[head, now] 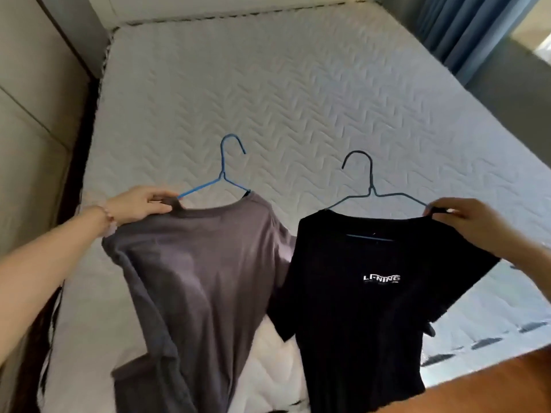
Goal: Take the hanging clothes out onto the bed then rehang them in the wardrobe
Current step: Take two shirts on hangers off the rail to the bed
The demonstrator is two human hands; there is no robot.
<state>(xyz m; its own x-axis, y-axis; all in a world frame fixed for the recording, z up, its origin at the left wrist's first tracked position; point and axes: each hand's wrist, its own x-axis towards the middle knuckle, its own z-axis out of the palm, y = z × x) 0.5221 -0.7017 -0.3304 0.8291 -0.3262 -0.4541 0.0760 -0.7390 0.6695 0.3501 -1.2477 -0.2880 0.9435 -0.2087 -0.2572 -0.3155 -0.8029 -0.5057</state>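
Note:
Over the bed's white quilted mattress I hold up two shirts. My left hand grips the left shoulder of a grey T-shirt, which hangs on a blue wire hanger. My right hand pinches the right shoulder of a black T-shirt with white lettering on the chest. That shirt sits on a dark wire hanger. Both shirts drape down toward the near edge of the mattress. The wardrobe is out of view.
A padded beige headboard or wall panel runs along the left side of the bed. Blue curtains hang at the far right. A strip of wooden floor shows at the lower right.

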